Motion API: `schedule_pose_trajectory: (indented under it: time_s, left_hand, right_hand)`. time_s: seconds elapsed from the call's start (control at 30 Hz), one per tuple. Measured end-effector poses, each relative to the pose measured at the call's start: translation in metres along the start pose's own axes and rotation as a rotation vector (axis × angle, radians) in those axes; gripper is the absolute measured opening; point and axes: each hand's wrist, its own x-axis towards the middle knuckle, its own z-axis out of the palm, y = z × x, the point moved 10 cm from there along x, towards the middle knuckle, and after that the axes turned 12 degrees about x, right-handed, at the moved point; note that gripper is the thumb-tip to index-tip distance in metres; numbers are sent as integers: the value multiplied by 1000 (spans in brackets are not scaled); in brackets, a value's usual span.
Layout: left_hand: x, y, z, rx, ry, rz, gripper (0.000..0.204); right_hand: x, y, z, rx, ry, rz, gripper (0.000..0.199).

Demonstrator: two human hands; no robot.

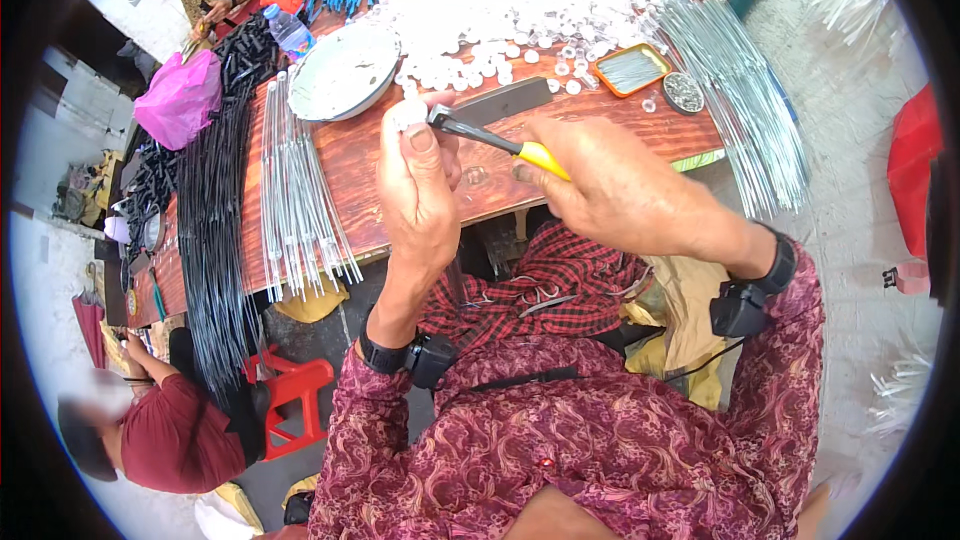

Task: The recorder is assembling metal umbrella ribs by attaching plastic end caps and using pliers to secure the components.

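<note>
Over the table, my left hand (418,185) is raised with its fingers closed around a small whitish plastic piece (408,114). My right hand (615,180) grips a small hammer (485,134) by its yellow and black handle. The hammer's metal head is right beside the plastic piece at my left fingertips; whether they touch I cannot tell. Behind both hands lies a flat dark metal bar (505,100) on the reddish wooden table (600,125). Beyond it spreads a large heap of clear and white round plastic caps (520,20).
An orange-rimmed tray of pins (632,70) and a round tin (684,92) stand right. Thin metal rods (740,90) overhang the right edge; white rods (300,190) and black rods (215,210) overhang the front left. A white basin (345,70) sits behind. Two people work at left.
</note>
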Motion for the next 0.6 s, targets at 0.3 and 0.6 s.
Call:
schedule_pose_trajectory:
  time_s: [0.3,0.6]
  left_hand:
    - [15,-27,-2,-399,-237,-164,67]
    - [24,-29,4,-452,-237,-185,63]
  right_hand:
    - [6,21,52,781,-235,378,29]
    - [12,33,45,813,-234,341,29]
